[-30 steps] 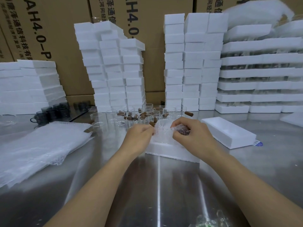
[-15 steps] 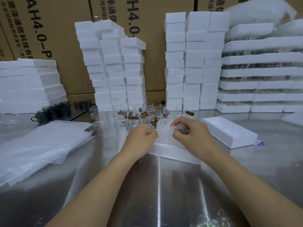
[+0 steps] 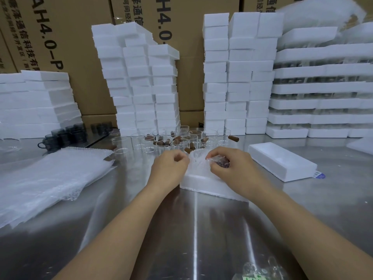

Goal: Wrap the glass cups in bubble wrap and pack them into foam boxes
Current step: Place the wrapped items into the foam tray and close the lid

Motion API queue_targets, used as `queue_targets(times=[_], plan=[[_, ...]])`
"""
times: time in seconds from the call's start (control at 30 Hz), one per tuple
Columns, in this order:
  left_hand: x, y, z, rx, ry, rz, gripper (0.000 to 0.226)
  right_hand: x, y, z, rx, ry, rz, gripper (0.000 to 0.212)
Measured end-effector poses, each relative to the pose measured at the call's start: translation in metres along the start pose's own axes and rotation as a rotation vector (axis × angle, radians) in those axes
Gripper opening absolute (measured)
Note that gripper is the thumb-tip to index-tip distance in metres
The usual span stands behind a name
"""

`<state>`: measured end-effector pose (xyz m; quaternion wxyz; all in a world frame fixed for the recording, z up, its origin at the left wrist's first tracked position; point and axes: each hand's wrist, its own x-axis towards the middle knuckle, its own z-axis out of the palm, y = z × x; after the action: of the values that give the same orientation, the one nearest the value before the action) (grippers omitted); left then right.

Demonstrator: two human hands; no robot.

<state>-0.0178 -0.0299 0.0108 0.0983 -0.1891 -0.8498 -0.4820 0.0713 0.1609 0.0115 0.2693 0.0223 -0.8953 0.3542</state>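
A glass cup wrapped in bubble wrap (image 3: 198, 161) sits between my hands, over the open foam box (image 3: 203, 183) at the table's middle. My left hand (image 3: 170, 168) pinches the wrap's left edge. My right hand (image 3: 230, 166) grips the wrap's right end, where a brown handle shows through. Behind them stand several bare glass cups (image 3: 181, 138) with brown handles. A pile of bubble wrap sheets (image 3: 50, 174) lies at the left. The box's inside is hidden by my hands.
A separate foam piece (image 3: 282, 161) lies to the right of the box. Tall stacks of foam boxes (image 3: 141, 81) line the back, with cardboard cartons (image 3: 60, 37) behind. Dark glass cups (image 3: 62, 135) stand at the left rear. The steel table (image 3: 191, 229) spreads in front.
Both hands stay on the wrapped cup over the box. The fingers have shifted slightly along the wrap's edges, and the bundle looks a little tighter.
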Motion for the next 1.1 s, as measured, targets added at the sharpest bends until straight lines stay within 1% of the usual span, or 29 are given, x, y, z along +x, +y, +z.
queue_targets(times=[0.1, 0.23, 0.33, 0.4, 0.43, 0.57, 0.7, 0.77, 0.83, 0.9, 0.97, 1.03, 1.1], plan=[[0.000, 0.003, -0.002, -0.099, 0.013, -0.033, 0.022, -0.001, 0.001, 0.000, -0.059, -0.036, -0.003, 0.018], [0.001, 0.002, -0.001, -0.037, -0.020, 0.031, 0.022, 0.000, -0.001, -0.001, -0.106, -0.036, -0.015, 0.018], [0.001, -0.001, 0.001, -0.009, -0.060, 0.076, 0.027, -0.001, -0.001, 0.000, -0.139, -0.036, -0.041, 0.019], [0.002, -0.004, 0.002, -0.016, -0.077, 0.071, 0.028, 0.000, 0.001, 0.000, -0.166, -0.043, -0.046, 0.018], [0.003, -0.005, 0.002, -0.008, -0.077, 0.066, 0.031, 0.001, 0.002, 0.000, -0.170, -0.045, -0.044, 0.018], [0.004, -0.007, 0.003, 0.034, -0.102, 0.073, 0.056, 0.001, 0.003, 0.000, -0.167, -0.056, -0.046, 0.018], [0.002, -0.003, 0.003, 0.003, -0.158, 0.042, 0.059, 0.001, 0.004, -0.001, -0.147, -0.065, -0.028, 0.019], [0.001, -0.003, 0.003, -0.014, -0.160, 0.041, 0.055, 0.000, 0.004, -0.001, -0.125, -0.059, -0.008, 0.028], [-0.001, -0.004, 0.003, 0.004, -0.135, 0.069, 0.049, -0.002, 0.002, -0.001, -0.122, -0.045, 0.013, 0.041], [-0.001, -0.005, 0.005, 0.009, -0.088, 0.081, 0.033, -0.003, 0.001, -0.001, -0.142, -0.017, 0.019, 0.048], [0.000, -0.005, 0.006, -0.076, -0.085, 0.070, 0.014, -0.002, 0.002, -0.002, -0.168, 0.004, 0.031, 0.047], [0.002, -0.005, 0.008, -0.135, -0.161, 0.061, 0.013, 0.001, 0.006, -0.004, -0.201, 0.020, 0.068, 0.042], [0.003, -0.009, 0.010, -0.120, -0.216, 0.080, 0.013, 0.002, 0.010, -0.006, -0.221, 0.034, 0.103, 0.036]])
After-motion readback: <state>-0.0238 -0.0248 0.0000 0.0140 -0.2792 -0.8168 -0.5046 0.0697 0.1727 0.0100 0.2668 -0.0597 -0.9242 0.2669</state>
